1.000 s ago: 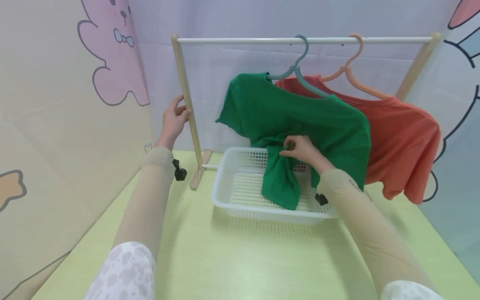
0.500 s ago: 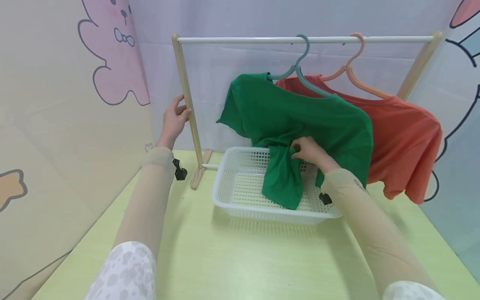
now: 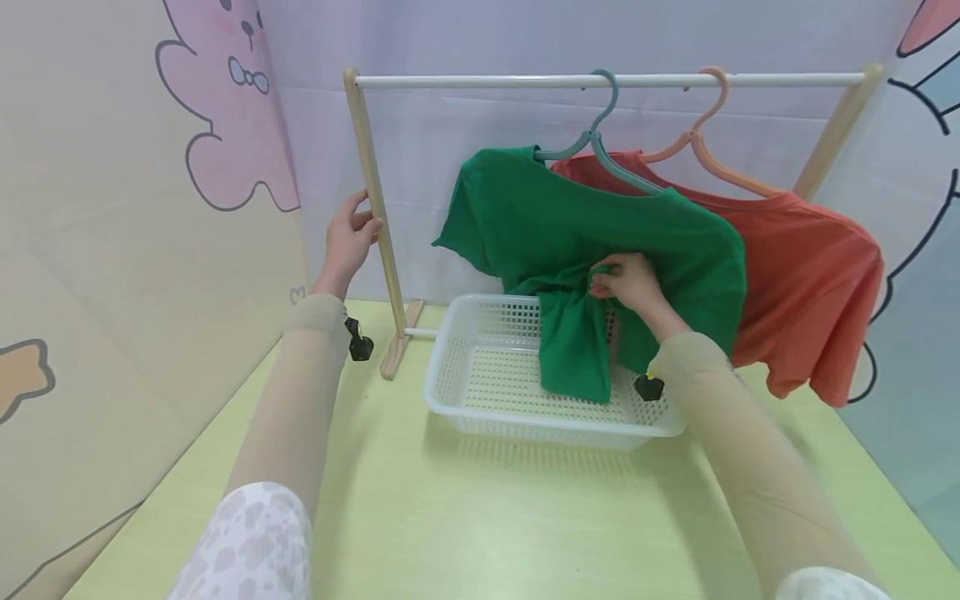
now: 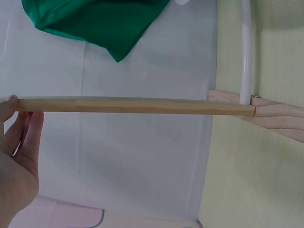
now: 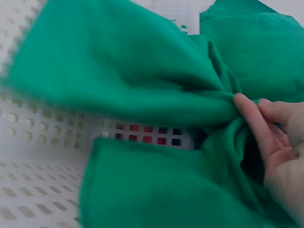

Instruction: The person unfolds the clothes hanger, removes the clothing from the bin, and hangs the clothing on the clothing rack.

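A green T-shirt hangs on a teal hanger, its lower part dropping into a white plastic basket. My right hand pinches a gathered fold of the shirt's front above the basket. In the right wrist view, thumb and fingers of the right hand squeeze the bunched green cloth. At the rack's left side, my left hand holds the wooden post. The left wrist view shows the thumb on one side of that post and fingers on the other.
A coral-red T-shirt on an orange hanger hangs behind and right of the green one. Both hangers hook over the white rail. The rack's wooden foot stands on the pale yellow-green table, left of the basket.
My right hand has moved right and slightly up while gripping the cloth. The shirt's lower end in the basket has shifted right and risen. My left hand stays on the post.
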`<state>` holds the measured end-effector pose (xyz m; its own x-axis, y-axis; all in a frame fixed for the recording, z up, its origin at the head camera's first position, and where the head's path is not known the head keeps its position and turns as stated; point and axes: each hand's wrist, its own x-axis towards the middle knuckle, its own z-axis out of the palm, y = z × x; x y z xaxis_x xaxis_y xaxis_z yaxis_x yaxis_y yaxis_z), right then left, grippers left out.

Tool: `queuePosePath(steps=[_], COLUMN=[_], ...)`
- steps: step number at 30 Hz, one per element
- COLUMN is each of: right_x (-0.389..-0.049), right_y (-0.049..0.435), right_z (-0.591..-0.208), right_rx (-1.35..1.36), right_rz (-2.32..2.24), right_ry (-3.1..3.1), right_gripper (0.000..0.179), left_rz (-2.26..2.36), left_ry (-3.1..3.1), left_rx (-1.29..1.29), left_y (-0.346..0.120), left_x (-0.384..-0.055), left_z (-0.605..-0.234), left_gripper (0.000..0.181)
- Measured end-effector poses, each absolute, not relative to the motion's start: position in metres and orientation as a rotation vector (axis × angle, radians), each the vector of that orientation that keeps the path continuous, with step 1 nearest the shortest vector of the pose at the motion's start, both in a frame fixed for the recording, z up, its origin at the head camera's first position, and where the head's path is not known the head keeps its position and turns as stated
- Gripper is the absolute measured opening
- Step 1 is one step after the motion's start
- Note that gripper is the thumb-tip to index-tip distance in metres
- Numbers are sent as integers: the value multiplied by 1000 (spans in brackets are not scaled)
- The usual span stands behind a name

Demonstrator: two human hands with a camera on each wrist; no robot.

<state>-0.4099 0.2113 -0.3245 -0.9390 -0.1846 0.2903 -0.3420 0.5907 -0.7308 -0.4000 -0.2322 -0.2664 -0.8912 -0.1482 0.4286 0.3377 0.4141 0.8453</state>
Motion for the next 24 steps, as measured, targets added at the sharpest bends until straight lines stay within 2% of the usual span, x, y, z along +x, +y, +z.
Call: queuePosePath(steps=[6, 16, 20, 24], right_x=[-416, -436, -441, -441], right_y=[218, 245, 254, 258], right_z=[-317, -301, -303, -311], right_rx=[436, 497, 559, 622], right_rz=[1070, 814, 698, 560], right_ry=[-2507, -2665, -2762, -2925], right_gripper=[36, 74, 77, 71], left_rz=[-1480, -1486, -1485, -1490], left_ry=[-2240, -2239, -2232, -2227], left_rx=[-150, -157, -165, -163], left_y=[-232, -231, -232, -233], left_x=[-400, -401, -402, -403], left_z=[-267, -267, -268, -268], left_gripper=[56, 57, 57, 57])
